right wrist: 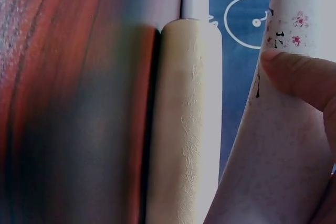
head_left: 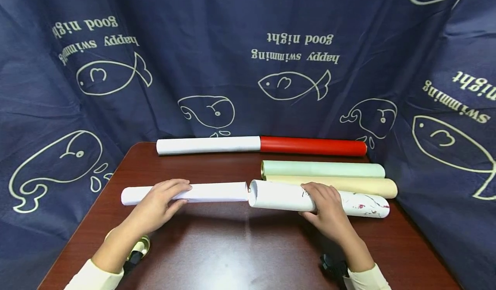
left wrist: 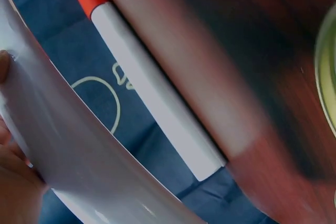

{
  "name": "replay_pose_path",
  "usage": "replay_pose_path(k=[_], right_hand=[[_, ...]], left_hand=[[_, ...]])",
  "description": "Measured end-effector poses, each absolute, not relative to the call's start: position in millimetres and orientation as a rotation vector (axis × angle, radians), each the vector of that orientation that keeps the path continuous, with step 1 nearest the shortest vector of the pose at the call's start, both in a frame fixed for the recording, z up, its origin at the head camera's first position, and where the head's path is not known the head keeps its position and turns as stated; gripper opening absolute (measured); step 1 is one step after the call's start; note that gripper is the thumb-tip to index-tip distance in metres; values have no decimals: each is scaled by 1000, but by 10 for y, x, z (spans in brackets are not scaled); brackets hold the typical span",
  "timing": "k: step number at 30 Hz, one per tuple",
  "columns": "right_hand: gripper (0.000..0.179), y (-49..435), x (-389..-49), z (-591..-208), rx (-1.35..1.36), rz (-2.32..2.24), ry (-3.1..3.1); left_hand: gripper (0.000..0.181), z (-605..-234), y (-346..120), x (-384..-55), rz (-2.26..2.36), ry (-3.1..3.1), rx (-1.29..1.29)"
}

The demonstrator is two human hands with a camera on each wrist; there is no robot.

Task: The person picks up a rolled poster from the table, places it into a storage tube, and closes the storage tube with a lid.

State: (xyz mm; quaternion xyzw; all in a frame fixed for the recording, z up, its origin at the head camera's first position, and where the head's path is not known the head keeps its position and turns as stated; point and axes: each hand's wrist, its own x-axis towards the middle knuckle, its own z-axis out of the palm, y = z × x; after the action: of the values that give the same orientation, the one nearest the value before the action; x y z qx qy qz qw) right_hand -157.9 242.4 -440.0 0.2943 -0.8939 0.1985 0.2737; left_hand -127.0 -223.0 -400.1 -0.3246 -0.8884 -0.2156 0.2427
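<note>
My left hand (head_left: 160,201) grips a roll of white paper (head_left: 217,192) from above, thumb on the near side and fingers over the top. My right hand (head_left: 327,206) grips a white tube with a blossom pattern (head_left: 364,204). In the right wrist view the thumb (right wrist: 299,74) lies along this tube (right wrist: 273,150). The tube's open left end faces the paper roll's right end; the two ends are very close, and I cannot tell whether they touch. Both appear raised above the table. In the left wrist view the paper roll (left wrist: 79,129) crosses the left side.
A cream tube (head_left: 372,186) and a pale green tube (head_left: 325,169) lie behind my right hand. Along the back edge of the brown table (head_left: 217,247) lies a tube, half white (head_left: 209,145), half red (head_left: 310,146). A gold-rimmed round piece (head_left: 144,246) sits by my left wrist. Blue curtain surrounds the table.
</note>
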Motion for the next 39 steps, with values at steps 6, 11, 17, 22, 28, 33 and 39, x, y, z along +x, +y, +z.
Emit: replay_pose_path(k=[6,11,17,22,28,33,39], right_hand=[[78,2371,-1592,-4417,814,561,-2360],[78,2328,-1595,-4421,806,564,-2357],[80,2341,-1586,-4453,799,546,-2367],[80,2344,-1596,-4495,816,521,-2371],[79,2302,-1569,-4547,832,506,-2421],[79,2283,-1542,-4544,820,512,-2446],[79,2274,-1511,-4566,816,515,-2435]], left_hand=[[39,-3991,-2109,-1271,-550,-2404,-918],[43,-3912,-1982,-1265,-494,-2361,-954],[42,-3904,-1773,-1238,-424,-2343,-993],[43,-3932,-1556,-1235,-340,-2329,-1039],[40,-3981,-1285,-1243,-264,-2326,-1095],[37,-4002,-1085,-1244,-256,-2339,-1128],[34,-4026,-1053,-1247,-353,-2328,-1195]])
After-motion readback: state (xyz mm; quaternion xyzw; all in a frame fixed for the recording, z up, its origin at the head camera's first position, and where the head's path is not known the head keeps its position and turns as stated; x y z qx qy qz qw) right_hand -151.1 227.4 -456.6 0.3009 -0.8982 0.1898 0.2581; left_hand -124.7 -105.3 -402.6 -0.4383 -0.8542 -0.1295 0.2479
